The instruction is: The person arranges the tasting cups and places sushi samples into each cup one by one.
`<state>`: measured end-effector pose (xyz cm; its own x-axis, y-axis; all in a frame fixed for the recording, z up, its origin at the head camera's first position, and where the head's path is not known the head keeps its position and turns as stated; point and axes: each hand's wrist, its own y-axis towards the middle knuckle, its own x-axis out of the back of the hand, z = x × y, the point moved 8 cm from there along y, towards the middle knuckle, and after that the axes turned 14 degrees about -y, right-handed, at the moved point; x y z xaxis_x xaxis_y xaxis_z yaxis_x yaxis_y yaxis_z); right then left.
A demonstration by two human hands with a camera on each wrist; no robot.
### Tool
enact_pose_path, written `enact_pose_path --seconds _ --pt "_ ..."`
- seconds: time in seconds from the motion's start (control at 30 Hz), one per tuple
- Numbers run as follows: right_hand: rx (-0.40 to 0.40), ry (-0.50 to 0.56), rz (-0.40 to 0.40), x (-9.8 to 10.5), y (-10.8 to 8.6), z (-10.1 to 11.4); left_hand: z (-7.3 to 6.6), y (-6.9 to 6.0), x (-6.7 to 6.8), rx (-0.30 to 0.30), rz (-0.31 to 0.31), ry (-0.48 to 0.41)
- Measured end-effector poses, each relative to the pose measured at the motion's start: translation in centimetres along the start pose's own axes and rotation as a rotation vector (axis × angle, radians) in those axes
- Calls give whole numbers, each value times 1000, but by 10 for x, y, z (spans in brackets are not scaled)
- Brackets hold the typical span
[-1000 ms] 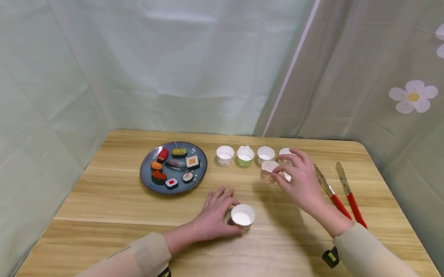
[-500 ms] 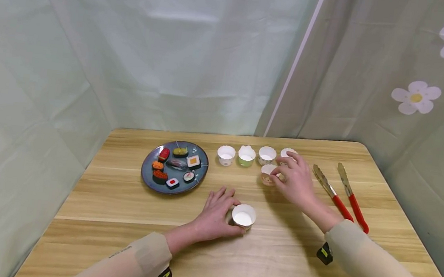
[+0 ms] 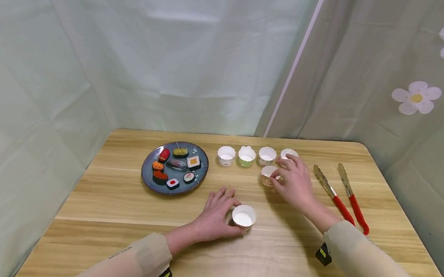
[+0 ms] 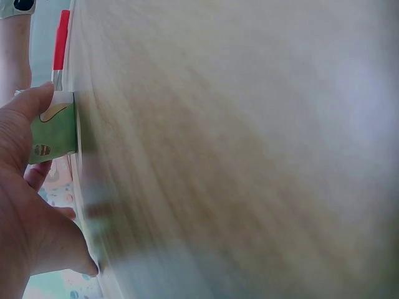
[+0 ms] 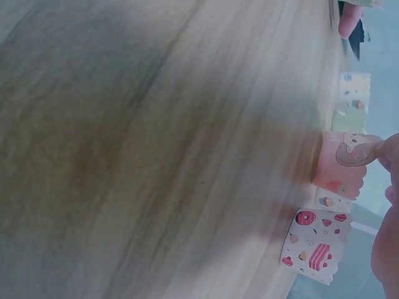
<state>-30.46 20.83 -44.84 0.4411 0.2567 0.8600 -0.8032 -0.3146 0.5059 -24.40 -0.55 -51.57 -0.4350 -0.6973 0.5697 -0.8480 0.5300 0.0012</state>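
Across the wooden table (image 3: 255, 272) I watch the left hand (image 3: 214, 218) grip a green cup (image 4: 56, 136), right of and nearer than the plate (image 3: 148, 170); the right hand (image 3: 296, 184) pinches a pink cup (image 5: 333, 168) farther right. Squeezing too hard could crumple either.

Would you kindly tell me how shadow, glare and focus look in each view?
Head: fairly sharp, soft shadow on the table near the right arm; left wrist: table blurred, pale glare at right, green cup clearer; right wrist: table blurred, pink cup clearer.
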Motion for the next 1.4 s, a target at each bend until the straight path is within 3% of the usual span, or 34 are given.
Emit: enact_pose_path --seconds 0.57,0.87,1.23,1.4 --pt "1 43 12 0 -5 2 -1 0 0 -7 -1 -4" --pt "32 53 -67 17 -6 9 -2 0 1 -11 -1 -5" --pt "207 103 -100 32 -12 38 -1 0 0 -35 -6 17" --pt "336 145 30 28 -19 58 -2 -1 1 -46 -7 10"
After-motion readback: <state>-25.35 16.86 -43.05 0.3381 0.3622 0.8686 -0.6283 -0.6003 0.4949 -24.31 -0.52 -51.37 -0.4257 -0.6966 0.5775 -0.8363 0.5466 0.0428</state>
